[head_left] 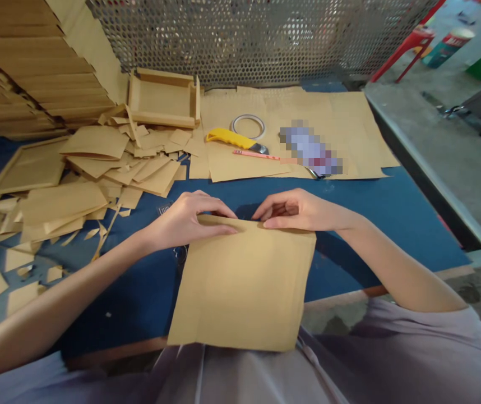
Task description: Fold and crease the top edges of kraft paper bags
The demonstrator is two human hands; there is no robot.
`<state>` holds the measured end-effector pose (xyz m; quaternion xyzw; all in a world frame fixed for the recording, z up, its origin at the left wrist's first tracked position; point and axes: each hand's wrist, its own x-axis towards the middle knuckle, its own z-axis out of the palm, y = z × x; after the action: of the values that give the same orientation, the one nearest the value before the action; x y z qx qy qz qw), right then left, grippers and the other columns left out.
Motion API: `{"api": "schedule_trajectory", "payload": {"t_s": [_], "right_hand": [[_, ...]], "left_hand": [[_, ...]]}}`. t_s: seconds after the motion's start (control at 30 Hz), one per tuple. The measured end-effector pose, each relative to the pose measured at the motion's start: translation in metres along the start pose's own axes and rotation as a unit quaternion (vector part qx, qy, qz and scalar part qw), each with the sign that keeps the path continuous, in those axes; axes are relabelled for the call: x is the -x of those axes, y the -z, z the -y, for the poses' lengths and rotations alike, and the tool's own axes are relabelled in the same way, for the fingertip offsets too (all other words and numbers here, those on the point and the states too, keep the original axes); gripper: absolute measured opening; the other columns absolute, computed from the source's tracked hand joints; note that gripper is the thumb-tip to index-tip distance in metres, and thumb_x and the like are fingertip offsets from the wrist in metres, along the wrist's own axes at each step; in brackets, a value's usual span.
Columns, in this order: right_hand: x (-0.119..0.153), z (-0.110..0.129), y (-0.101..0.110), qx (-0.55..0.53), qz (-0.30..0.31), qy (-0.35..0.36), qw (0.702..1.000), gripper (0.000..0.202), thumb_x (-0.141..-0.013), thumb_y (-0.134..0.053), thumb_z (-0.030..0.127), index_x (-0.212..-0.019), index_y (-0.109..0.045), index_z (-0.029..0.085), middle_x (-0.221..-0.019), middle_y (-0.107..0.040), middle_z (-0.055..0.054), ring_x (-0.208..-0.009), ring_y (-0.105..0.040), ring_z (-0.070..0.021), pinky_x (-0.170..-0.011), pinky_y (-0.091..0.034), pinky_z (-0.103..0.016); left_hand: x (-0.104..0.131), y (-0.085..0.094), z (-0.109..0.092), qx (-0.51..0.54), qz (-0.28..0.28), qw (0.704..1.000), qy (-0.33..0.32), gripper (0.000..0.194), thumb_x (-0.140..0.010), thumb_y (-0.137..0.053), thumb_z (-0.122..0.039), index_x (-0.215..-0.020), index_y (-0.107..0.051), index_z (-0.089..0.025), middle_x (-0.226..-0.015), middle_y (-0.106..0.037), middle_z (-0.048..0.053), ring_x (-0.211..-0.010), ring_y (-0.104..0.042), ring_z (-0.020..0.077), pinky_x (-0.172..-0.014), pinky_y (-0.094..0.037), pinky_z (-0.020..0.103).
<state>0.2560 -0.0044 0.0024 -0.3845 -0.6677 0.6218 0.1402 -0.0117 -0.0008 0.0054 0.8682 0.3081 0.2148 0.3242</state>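
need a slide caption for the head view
Left hand and right hand hold a brown sheet by its far edge; a yellow cutter lies beyond.

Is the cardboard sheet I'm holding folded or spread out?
Spread out: the cardboard sheet shows one broad face, its far edge pinched by the left hand and right hand. I can't tell whether that edge is creased.

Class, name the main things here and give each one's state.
Cardboard sheet: held at its far edge
Left hand: pinching the sheet
Right hand: pinching the sheet
Yellow cutter: lying down, blade extension unclear
Tape roll: lying flat
Cardboard tray: open
Cardboard scraps: loosely heaped
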Motion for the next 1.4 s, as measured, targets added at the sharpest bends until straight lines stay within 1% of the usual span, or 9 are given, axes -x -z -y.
{"api": "schedule_trajectory", "payload": {"t_s": [0.1,0.23,0.33,0.5,0.67,0.83,1.03,1.23,1.4], "right_hand": [[0.002,0.001,-0.001,0.028,-0.017,0.012,0.999,0.032,-0.078,-0.074,0.042,-0.098,-0.073,0.017,-0.091,-0.074,-0.005,-0.081,-0.069,-0.0162,-0.072,-0.053,-0.028],[0.004,0.005,-0.006,0.062,-0.024,0.012,0.998,0.029,-0.078,-0.074,0.041,-0.094,-0.074,0.017,-0.086,-0.074,-0.005,-0.074,-0.067,-0.0154,-0.067,-0.052,-0.027],[0.003,0.007,-0.009,0.061,-0.037,0.004,0.997,0.025,-0.078,-0.073,0.039,-0.087,-0.074,0.016,-0.082,-0.074,-0.005,-0.071,-0.066,-0.0147,-0.065,-0.051,-0.027],[-0.001,0.006,-0.017,0.051,-0.060,-0.006,0.997,0.024,-0.079,-0.070,0.039,-0.080,-0.073,0.015,-0.072,-0.071,-0.003,-0.064,-0.061,-0.0128,-0.060,-0.047,-0.025],[-0.006,0.005,-0.023,0.029,-0.065,0.014,0.997,0.024,-0.079,-0.069,0.039,-0.078,-0.072,0.015,-0.071,-0.069,-0.003,-0.065,-0.059,-0.0123,-0.059,-0.044,-0.025],[-0.003,0.001,-0.009,0.039,-0.069,0.000,0.997,0.026,-0.076,-0.071,0.041,-0.076,-0.072,0.015,-0.071,-0.068,-0.003,-0.064,-0.057,-0.0130,-0.060,-0.043,-0.027],[-0.001,-0.005,0.011,0.058,-0.081,-0.004,0.995,0.031,-0.078,-0.071,0.046,-0.078,-0.072,0.015,-0.075,-0.068,-0.004,-0.068,-0.058,-0.0144,-0.063,-0.044,-0.029],[0.000,-0.003,0.020,0.039,-0.088,-0.007,0.995,0.032,-0.078,-0.071,0.046,-0.073,-0.068,0.015,-0.065,-0.064,-0.002,-0.055,-0.058,-0.0115,-0.057,-0.046,-0.027],[0.004,-0.007,0.033,0.062,-0.095,0.000,0.993,0.032,-0.079,-0.072,0.047,-0.074,-0.068,0.015,-0.065,-0.064,-0.001,-0.054,-0.058,-0.0102,-0.055,-0.045,-0.026]], "left_hand": [[0.000,-0.001,0.001,0.052,-0.007,0.998,0.033,0.016,-0.085,-0.070,-0.034,-0.088,-0.076,-0.020,-0.088,-0.076,0.002,-0.082,-0.068,0.0172,-0.081,-0.050,0.027],[-0.001,-0.002,-0.001,0.101,-0.006,0.991,0.090,0.016,-0.085,-0.069,-0.033,-0.083,-0.075,-0.019,-0.084,-0.076,0.001,-0.078,-0.069,0.0153,-0.072,-0.051,0.022],[-0.004,-0.001,-0.005,0.113,0.005,0.986,0.126,0.016,-0.085,-0.068,-0.032,-0.080,-0.074,-0.018,-0.080,-0.075,-0.001,-0.076,-0.068,0.0143,-0.071,-0.051,0.020],[-0.006,-0.002,-0.010,0.110,0.027,0.984,0.134,0.016,-0.085,-0.066,-0.031,-0.081,-0.074,-0.018,-0.080,-0.075,-0.002,-0.077,-0.068,0.0137,-0.073,-0.050,0.019],[-0.005,-0.006,-0.012,0.110,0.025,0.983,0.142,0.018,-0.084,-0.067,-0.034,-0.080,-0.074,-0.018,-0.077,-0.075,-0.002,-0.074,-0.068,0.0136,-0.071,-0.050,0.019],[-0.006,0.002,-0.008,0.113,0.012,0.982,0.149,0.020,-0.082,-0.069,-0.036,-0.077,-0.075,-0.018,-0.075,-0.075,0.000,-0.071,-0.068,0.0146,-0.065,-0.051,0.021],[-0.007,0.016,0.011,0.147,0.003,0.974,0.172,0.023,-0.079,-0.072,-0.039,-0.076,-0.074,-0.017,-0.070,-0.073,0.002,-0.063,-0.066,0.0137,-0.055,-0.052,0.020],[-0.006,0.025,0.023,0.139,0.002,0.976,0.169,0.027,-0.075,-0.074,-0.043,-0.075,-0.075,-0.017,-0.070,-0.073,0.003,-0.062,-0.066,0.0139,-0.054,-0.052,0.019],[-0.005,0.036,0.031,0.117,0.015,0.976,0.184,0.024,-0.075,-0.074,-0.042,-0.074,-0.076,-0.019,-0.068,-0.073,0.002,-0.059,-0.064,0.0127,-0.052,-0.049,0.018]]}}
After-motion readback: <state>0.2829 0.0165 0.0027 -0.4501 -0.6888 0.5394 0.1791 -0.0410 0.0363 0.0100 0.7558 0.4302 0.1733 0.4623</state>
